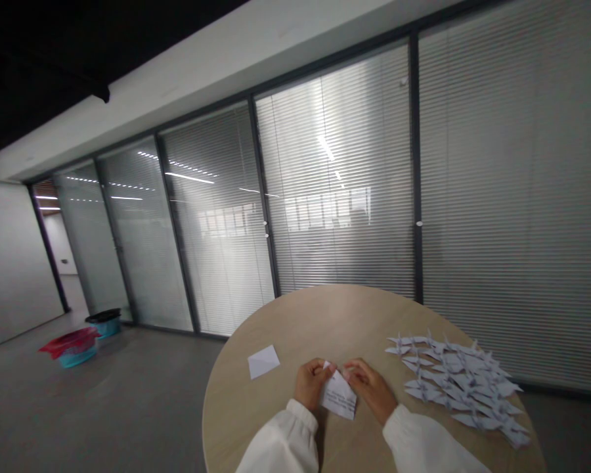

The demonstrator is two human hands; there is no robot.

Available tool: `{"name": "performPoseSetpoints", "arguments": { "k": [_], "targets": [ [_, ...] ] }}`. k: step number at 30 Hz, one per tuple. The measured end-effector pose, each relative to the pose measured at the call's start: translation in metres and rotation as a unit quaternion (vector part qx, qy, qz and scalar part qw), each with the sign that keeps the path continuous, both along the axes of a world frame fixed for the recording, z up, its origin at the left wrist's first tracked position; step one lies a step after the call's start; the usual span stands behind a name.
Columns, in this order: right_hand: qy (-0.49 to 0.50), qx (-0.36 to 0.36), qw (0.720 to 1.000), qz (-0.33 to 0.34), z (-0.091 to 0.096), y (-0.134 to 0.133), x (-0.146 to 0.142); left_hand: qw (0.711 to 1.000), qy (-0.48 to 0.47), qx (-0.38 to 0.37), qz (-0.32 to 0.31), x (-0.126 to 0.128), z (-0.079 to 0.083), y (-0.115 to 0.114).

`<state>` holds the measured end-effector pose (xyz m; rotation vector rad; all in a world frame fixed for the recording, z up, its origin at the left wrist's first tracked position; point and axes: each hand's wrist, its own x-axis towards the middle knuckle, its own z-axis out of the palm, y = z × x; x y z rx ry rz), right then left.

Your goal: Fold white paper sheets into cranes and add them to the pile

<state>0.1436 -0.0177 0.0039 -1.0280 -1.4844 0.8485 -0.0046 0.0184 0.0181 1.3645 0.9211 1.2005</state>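
Note:
Between my hands is a folded piece of paper (339,398) with printed text on its lower part. My left hand (312,383) pinches its upper left edge between thumb and fingers. At the upper right edge, my right hand (370,386) has its thumb and fingers closed on the same paper. To the left on the table lies a white square sheet (263,362) with a crease across it. Many folded paper cranes (460,381) are gathered in rows on the right side of the table.
The round wooden table (345,309) stands near a glass partition with blinds (339,164). On the floor at the left are a blue bin with a red liner (76,351) and another with a black liner (106,323).

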Motion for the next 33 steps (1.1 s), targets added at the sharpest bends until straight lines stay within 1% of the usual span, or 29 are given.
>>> {"name": "performPoseSetpoints", "arguments": {
  "k": [2,5,7,11,16,19,28,33],
  "targets": [
    [0.021,-0.034,0.999,0.036,-0.002,0.003,-0.002,1.000,0.002,-0.007,-0.012,0.002,0.000,-0.002],
    [0.024,-0.051,0.996,0.070,-0.006,0.006,-0.003,1.000,0.001,-0.012,-0.026,0.005,0.000,-0.003],
    [0.023,-0.047,0.996,0.066,-0.010,0.007,-0.003,0.999,0.005,-0.016,-0.030,0.006,0.001,-0.004],
    [0.034,-0.055,0.996,0.066,-0.014,0.009,-0.002,1.000,0.016,-0.005,-0.015,0.006,0.003,-0.006],
    [0.033,-0.058,0.995,0.069,-0.013,0.009,-0.002,1.000,0.023,-0.001,-0.007,0.006,0.004,-0.009],
    [0.030,-0.060,0.995,0.068,-0.012,0.009,-0.002,0.999,0.032,0.016,-0.006,0.006,0.004,-0.010],
    [0.027,-0.065,0.996,0.063,-0.013,0.010,-0.001,0.999,0.043,0.032,-0.011,0.005,0.001,-0.007],
    [0.019,-0.065,0.995,0.069,-0.016,0.011,-0.002,0.997,0.059,0.048,0.009,0.004,0.000,-0.006]
  ]
}}
